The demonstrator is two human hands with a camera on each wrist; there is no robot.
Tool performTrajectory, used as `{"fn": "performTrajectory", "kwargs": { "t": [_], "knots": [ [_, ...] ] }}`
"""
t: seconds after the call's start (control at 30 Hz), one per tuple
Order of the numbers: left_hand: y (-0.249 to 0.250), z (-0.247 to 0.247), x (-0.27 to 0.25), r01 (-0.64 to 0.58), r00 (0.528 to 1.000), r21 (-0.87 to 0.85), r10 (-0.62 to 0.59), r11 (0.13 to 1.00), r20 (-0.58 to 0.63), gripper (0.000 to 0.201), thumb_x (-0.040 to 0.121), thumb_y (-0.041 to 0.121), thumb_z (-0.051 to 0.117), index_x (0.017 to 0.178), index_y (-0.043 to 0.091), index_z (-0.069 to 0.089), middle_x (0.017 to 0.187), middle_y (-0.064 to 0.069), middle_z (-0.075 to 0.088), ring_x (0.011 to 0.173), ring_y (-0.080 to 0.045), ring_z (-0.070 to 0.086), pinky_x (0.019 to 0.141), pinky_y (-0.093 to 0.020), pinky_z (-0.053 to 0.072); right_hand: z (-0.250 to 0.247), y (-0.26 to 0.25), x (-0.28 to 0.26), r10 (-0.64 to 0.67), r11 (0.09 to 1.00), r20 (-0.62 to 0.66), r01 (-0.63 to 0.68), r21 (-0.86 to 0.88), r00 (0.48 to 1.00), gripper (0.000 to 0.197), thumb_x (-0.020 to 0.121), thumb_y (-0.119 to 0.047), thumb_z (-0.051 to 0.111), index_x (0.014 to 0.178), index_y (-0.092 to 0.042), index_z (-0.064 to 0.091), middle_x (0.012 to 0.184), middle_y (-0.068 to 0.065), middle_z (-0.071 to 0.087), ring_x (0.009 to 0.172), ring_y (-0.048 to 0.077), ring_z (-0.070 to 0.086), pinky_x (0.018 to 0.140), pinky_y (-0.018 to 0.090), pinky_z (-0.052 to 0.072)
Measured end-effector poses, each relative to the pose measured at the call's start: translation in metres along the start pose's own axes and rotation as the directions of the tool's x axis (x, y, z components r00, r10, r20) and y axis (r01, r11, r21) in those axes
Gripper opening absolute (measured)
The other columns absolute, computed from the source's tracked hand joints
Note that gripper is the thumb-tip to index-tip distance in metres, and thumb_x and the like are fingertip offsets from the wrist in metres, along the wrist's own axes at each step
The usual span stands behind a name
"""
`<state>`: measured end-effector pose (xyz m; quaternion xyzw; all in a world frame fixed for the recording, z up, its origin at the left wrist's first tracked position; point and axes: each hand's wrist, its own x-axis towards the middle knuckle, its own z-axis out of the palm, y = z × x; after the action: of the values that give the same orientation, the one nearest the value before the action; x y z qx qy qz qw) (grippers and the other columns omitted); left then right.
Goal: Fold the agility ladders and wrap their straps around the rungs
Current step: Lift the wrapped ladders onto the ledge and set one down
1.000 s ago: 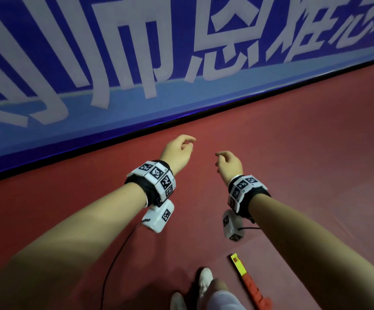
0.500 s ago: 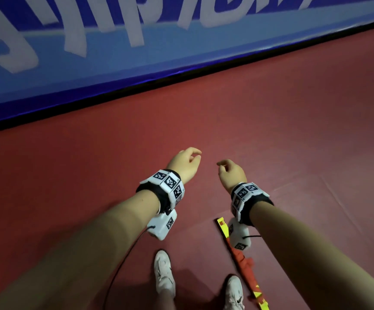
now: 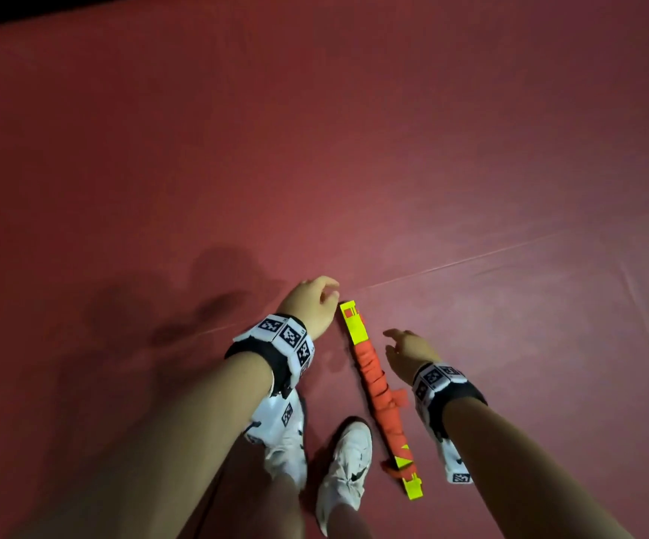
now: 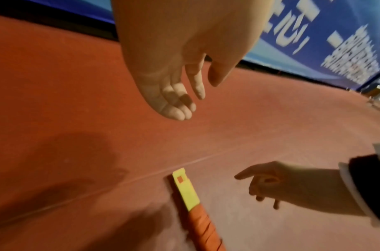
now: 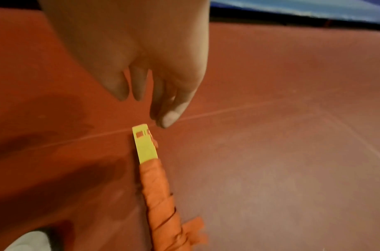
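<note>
Folded agility ladder [image 3: 379, 396] lying flat on the red floor [image 3: 354, 149], well away from the floor's far edge, crossing nothing but sitting just short of a thin pale seam line [image 3: 470, 260] at its far tip. Lying as a single long, narrow bundle, running from near the white shoes [image 3: 348, 464] outward, slightly slanted. Showing flat yellow plastic rungs [image 3: 354, 322] stacked together, bare at both ends, with a small square slot cut near the far tip. Carrying an orange strap [image 3: 375, 377] wound round the middle in many overlapping turns, woven-looking and a little wrinkled, with a short loose tail sticking out sideways toward the right. Hovering over the far yellow tip, left hand [image 3: 311, 305] hanging apart and holding nothing, fingers relaxed and pointing down, not touching the bundle as far as the left wrist view shows. Hovering just beside the wrapped part on the other side, right hand [image 3: 406, 350] likewise loose and holding nothing, fingers slightly bent and spread, clear of the strap. Wearing black wristbands [image 3: 276, 344] with white marker tiles on both wrists. Looking matte and smooth, floor surface casting soft dark shadows on the left.
</note>
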<state>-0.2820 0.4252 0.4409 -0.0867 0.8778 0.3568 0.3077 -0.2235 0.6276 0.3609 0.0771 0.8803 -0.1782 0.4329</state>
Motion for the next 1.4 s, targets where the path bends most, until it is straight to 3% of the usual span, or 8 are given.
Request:
{"fn": "performTrajectory", "kwargs": {
  "t": [0.23, 0.33, 0.53, 0.77, 0.93, 1.07, 1.23, 1.4],
  "knots": [
    [-0.115, 0.119, 0.046, 0.109, 0.985, 0.134, -0.125, 0.985, 0.118, 0.029, 0.098, 0.021, 0.048, 0.125, 0.019, 0.059, 0.123, -0.006, 0.061, 0.110, -0.025, 0.057, 0.093, -0.030, 0.043, 0.148, 0.089, 0.102, 0.203, 0.979, 0.079, -0.204, 0.000, 0.976, 0.071, 0.096, -0.039, 0.049, 0.153, -0.013, 0.016, 0.145, 0.020, 0.037, 0.132, 0.035, 0.040, 0.106, 0.037, 0.034],
    [-0.155, 0.154, 0.061, 0.148, 0.972, 0.165, -0.174, 0.975, 0.157, 0.030, 0.099, 0.021, 0.047, 0.126, 0.018, 0.059, 0.124, -0.004, 0.062, 0.111, -0.023, 0.057, 0.089, -0.026, 0.041, 0.207, 0.126, 0.126, 0.303, 0.953, 0.144, -0.304, -0.015, 0.942, 0.093, 0.088, -0.051, 0.057, 0.154, -0.011, 0.003, 0.157, 0.022, 0.014, 0.145, 0.034, 0.017, 0.116, 0.039, 0.021],
    [-0.196, 0.197, 0.076, 0.180, 0.949, 0.201, -0.224, 0.963, 0.222, 0.028, 0.099, 0.023, 0.047, 0.125, 0.020, 0.058, 0.120, 0.000, 0.064, 0.103, -0.021, 0.059, 0.085, -0.025, 0.041, 0.263, 0.165, 0.134, 0.272, 0.962, 0.158, -0.270, -0.032, 0.949, 0.095, 0.085, -0.058, 0.058, 0.154, -0.022, 0.005, 0.162, 0.006, -0.003, 0.148, 0.026, 0.003, 0.113, 0.047, 0.028],
    [-0.196, 0.219, 0.081, 0.158, 0.941, 0.208, -0.211, 0.965, 0.263, 0.027, 0.099, 0.023, 0.047, 0.123, 0.021, 0.060, 0.116, -0.001, 0.064, 0.101, -0.021, 0.058, 0.086, -0.027, 0.042, 0.282, 0.171, 0.127, 0.228, 0.959, 0.088, -0.239, 0.154, 0.970, 0.076, 0.084, -0.048, 0.065, 0.142, -0.009, 0.037, 0.150, 0.015, 0.023, 0.133, 0.039, 0.034, 0.107, 0.041, 0.035],
    [-0.188, 0.230, 0.082, 0.161, 0.939, 0.168, -0.204, 0.972, 0.278, 0.028, 0.099, 0.023, 0.048, 0.124, 0.020, 0.060, 0.119, -0.002, 0.064, 0.104, -0.021, 0.058, 0.085, -0.025, 0.039, 0.279, 0.169, 0.134, 0.308, 0.929, 0.126, -0.327, 0.175, 0.943, 0.092, 0.068, -0.047, 0.080, 0.142, -0.015, 0.034, 0.133, 0.014, 0.044, 0.124, 0.035, 0.042, 0.101, 0.040, 0.039],
    [-0.188, 0.238, 0.079, 0.169, 0.930, 0.150, -0.208, 0.974, 0.303, 0.027, 0.098, 0.023, 0.049, 0.122, 0.021, 0.061, 0.116, -0.005, 0.065, 0.103, -0.024, 0.058, 0.089, -0.030, 0.043, 0.277, 0.157, 0.136, 0.315, 0.945, 0.130, -0.323, 0.046, 0.940, 0.087, 0.075, -0.054, 0.071, 0.140, -0.009, 0.035, 0.136, 0.013, 0.045, 0.126, 0.033, 0.041, 0.104, 0.037, 0.036],
    [-0.182, 0.227, 0.073, 0.212, 0.932, 0.082, -0.227, 0.974, 0.283, 0.028, 0.098, 0.024, 0.049, 0.124, 0.020, 0.060, 0.124, -0.003, 0.063, 0.113, -0.021, 0.056, 0.093, -0.026, 0.040, 0.270, 0.141, 0.123, 0.243, 0.920, 0.143, -0.274, 0.281, 0.960, 0.061, 0.085, -0.034, 0.069, 0.125, 0.001, 0.039, 0.123, 0.022, 0.056, 0.110, 0.038, 0.057, 0.081, 0.035, 0.040],
    [-0.137, 0.177, 0.056, 0.215, 0.965, -0.017, -0.210, 0.976, 0.157, 0.042, 0.099, 0.022, 0.049, 0.141, 0.018, 0.046, 0.135, -0.012, 0.055, 0.121, -0.025, 0.052, 0.095, -0.024, 0.035, 0.196, 0.095, 0.098, 0.089, 0.884, 0.025, -0.090, 0.459, 0.996, 0.061, 0.092, -0.030, 0.062, 0.140, -0.004, 0.036, 0.130, 0.022, 0.053, 0.116, 0.036, 0.054, 0.091, 0.034, 0.039]
  ]
}}
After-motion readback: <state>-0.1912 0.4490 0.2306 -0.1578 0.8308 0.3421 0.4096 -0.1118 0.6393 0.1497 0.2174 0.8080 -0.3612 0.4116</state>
